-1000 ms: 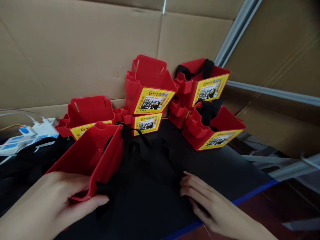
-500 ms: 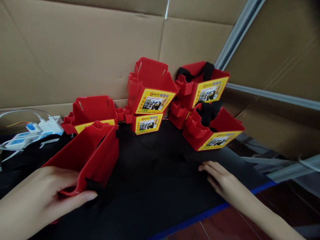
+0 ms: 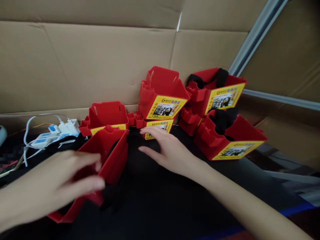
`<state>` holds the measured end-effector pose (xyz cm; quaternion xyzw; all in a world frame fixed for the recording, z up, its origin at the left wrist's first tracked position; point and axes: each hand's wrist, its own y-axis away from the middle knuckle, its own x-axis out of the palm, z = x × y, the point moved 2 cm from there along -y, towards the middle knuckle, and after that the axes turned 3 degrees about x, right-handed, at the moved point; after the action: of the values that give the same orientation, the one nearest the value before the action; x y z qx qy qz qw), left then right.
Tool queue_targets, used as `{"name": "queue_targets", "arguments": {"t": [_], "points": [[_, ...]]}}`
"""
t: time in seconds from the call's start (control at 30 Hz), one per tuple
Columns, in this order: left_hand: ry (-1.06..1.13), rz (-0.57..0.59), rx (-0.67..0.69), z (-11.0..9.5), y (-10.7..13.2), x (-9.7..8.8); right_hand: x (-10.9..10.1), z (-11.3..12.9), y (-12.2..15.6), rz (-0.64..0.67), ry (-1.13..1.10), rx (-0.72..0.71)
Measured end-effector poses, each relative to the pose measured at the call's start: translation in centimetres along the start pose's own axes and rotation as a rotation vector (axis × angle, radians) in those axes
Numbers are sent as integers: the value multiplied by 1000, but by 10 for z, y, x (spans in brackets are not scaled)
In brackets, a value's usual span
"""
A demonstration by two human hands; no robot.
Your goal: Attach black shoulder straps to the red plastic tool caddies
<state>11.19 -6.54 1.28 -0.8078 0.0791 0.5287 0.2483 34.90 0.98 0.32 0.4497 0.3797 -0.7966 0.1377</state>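
Close by on the left, a red plastic tool box (image 3: 116, 166) stands on the black table cover with its side turned to me. A black strap shows inside it and at its near corner. Over its near part hovers my left hand (image 3: 70, 176), slightly blurred, thumb and fingers apart and gripping nothing. My right hand (image 3: 172, 150) reaches across the middle, fingers spread and empty, in front of the lower box (image 3: 168, 126) of the centre stack. It partly covers that box's yellow label. Another red box (image 3: 117, 113) sits behind the near one.
Atop the centre stack is a red box (image 3: 165, 90). To the right stand more red boxes, one upper (image 3: 200, 100) and one in front (image 3: 207, 146), with black straps. White power strips (image 3: 45, 140) with plugs and cables lie at left. A cardboard wall (image 3: 100, 66) closes the back.
My left hand has let go of the near box's rim and lifted slightly. My right hand has moved left from the table's right side to the centre stack. The view has shifted a little.
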Motion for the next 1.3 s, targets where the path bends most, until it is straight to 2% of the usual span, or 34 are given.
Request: {"name": "queue_targets", "arguments": {"t": [0.07, 0.13, 0.23, 0.3, 0.4, 0.5, 0.57, 0.67, 0.8, 0.87, 0.97, 1.03, 1.1, 1.3], "points": [[-20, 48, 2, 8, -24, -14, 15, 3, -26, 51, 7, -34], [-47, 118, 59, 17, -50, -19, 25, 1, -41, 84, 4, -60], [-35, 181, 177, 28, -79, -9, 30, -3, -48, 113, -38, -108], [-2, 226, 237, 30, -87, 3, 30, -4, -46, 117, -78, -141], [11, 173, 286, 28, -86, 13, 28, -4, -43, 90, -121, -157], [15, 43, 269, 26, -82, 15, 29, -7, -42, 68, -120, -158], [57, 6, 241, 25, -82, 16, 31, -11, -44, 71, -110, -169], [115, 20, 243, 26, -84, 18, 36, -23, -50, 77, -143, -198], [85, 79, 382, 21, -84, 16, 33, -31, -55, 33, -207, -173], [52, 136, 413, 18, -82, 15, 20, -24, -53, -47, -234, -130], [63, 156, 449, 12, -79, 18, -5, 2, -39, -114, -280, -81], [96, 142, 490, 10, -78, 21, -16, 21, -28, 11, -256, -69], [136, 158, 526, 9, -78, 23, -20, 34, -19, 82, -216, -36], [179, 250, 499, 17, -76, 14, -15, 33, -17, 146, -157, 14]]}}
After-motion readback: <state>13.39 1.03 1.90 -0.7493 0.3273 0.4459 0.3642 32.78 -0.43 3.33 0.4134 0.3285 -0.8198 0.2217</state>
